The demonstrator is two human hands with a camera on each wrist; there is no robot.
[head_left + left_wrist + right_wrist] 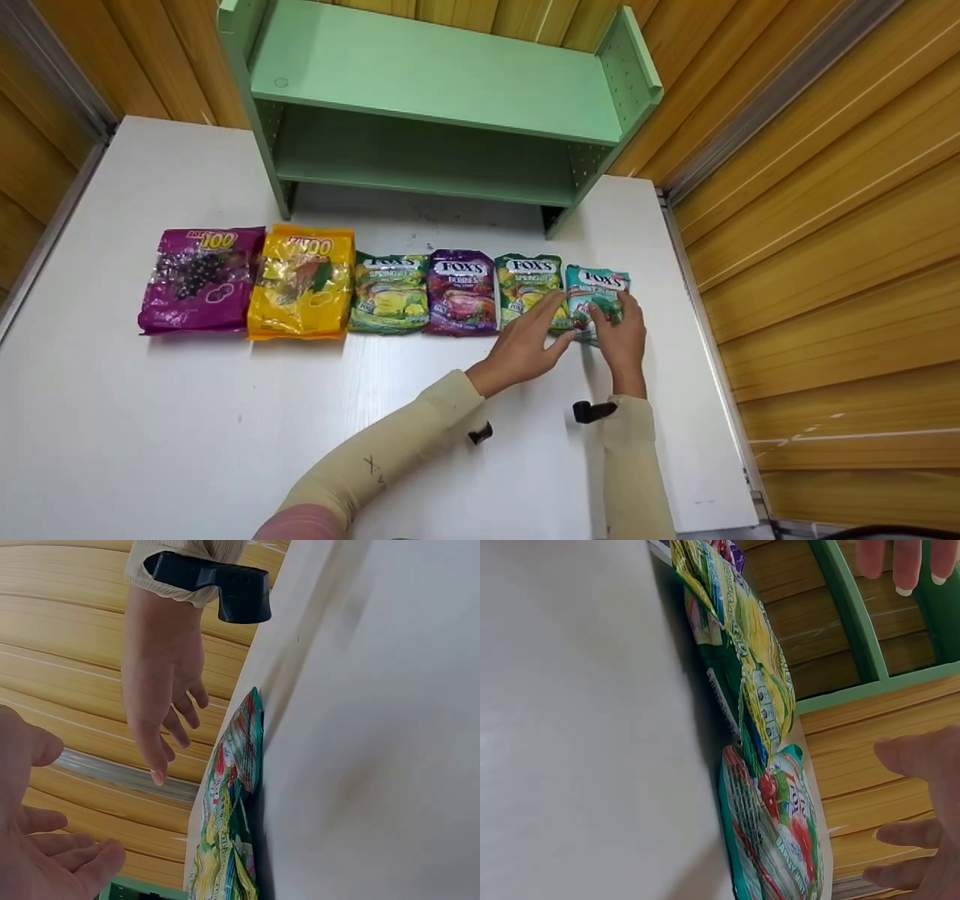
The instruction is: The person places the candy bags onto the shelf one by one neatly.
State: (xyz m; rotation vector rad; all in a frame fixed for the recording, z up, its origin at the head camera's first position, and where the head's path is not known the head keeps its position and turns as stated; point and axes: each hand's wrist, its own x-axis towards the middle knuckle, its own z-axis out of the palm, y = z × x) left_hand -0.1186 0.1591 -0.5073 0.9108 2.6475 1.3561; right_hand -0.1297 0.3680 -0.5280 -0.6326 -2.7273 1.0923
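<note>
The teal bag (588, 291) lay on the white surface (225, 420) at the right end of a row of 6, just beside a green bag (531, 279), its long axis running away from the person. The right hand (622, 335) was the nearer of the 2, above the teal bag, its fingers apart and holding nothing; the left wrist view showed a gap beneath them. The left hand (523, 346) hovered over the green bag, thumb and fingers apart, likewise holding nothing.

Teal bag (581, 298) and adjacent green bag (529, 282) partly behind hands (519, 351), shelf (435, 71) cropped above, right sleeve (636, 472) (below) too
</note>
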